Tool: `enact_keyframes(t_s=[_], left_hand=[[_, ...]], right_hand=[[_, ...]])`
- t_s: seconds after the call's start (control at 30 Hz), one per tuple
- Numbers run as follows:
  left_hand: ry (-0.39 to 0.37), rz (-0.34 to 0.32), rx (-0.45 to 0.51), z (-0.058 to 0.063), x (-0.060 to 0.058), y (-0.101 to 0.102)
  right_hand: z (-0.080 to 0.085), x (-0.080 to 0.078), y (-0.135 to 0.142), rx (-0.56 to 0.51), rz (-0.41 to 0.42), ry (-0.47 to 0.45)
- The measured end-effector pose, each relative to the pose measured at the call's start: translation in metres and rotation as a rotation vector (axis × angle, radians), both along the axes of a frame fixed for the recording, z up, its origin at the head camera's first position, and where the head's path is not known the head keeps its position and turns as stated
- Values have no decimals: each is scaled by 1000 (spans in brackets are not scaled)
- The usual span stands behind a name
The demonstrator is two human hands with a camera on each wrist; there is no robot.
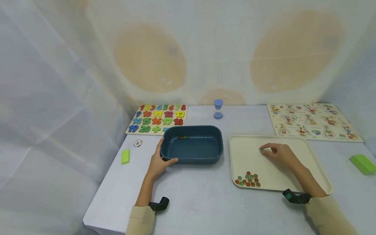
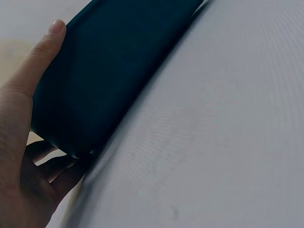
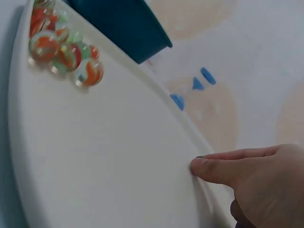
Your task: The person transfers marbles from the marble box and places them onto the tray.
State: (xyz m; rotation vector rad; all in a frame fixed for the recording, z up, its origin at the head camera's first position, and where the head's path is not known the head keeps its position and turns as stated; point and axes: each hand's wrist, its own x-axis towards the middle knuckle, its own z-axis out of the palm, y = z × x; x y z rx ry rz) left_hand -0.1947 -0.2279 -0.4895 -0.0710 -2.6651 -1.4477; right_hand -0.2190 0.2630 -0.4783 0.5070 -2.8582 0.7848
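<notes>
My left hand (image 1: 158, 165) holds the near left corner of a dark blue rectangular basin (image 1: 194, 161), the thumb along its front and the fingers round its left side. A few red and green marbles (image 1: 183, 137) lie at the far side of the basin floor. Over a cream tray (image 1: 245, 151) on the right, my right hand (image 1: 280, 154) pinches a small green marble (image 1: 261, 149) between thumb and fingertip; the fingers mostly hide it in the right wrist view. Several red, green and amber marbles (image 3: 89, 72) sit clustered in the tray's near left corner.
Behind the basin lies a number puzzle board (image 1: 152, 121); a picture puzzle board (image 1: 314, 122) is at the back right. A blue sand timer (image 1: 218, 109) stands between them. Green blocks lie at left (image 1: 125, 156) and right (image 1: 363, 164), with a round chip (image 1: 137, 143) at left.
</notes>
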Motion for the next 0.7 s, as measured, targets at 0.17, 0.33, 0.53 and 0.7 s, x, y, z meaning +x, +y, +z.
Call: enact_keyframes(t_s=[0.17,0.33,0.53,0.7], left_hand=[[-3,-3,6,1,1,0],[3,-13,-2,3,1,1],[-5,-6,7,4,2,0],[-15,3,-3,3,1,1]], right_hand=[[-2,2,1,16,3,29],[16,-3,-17,-34,30,135],[49,-26,-89,-169,126,134],[61,-51,-163,-224,280,90]])
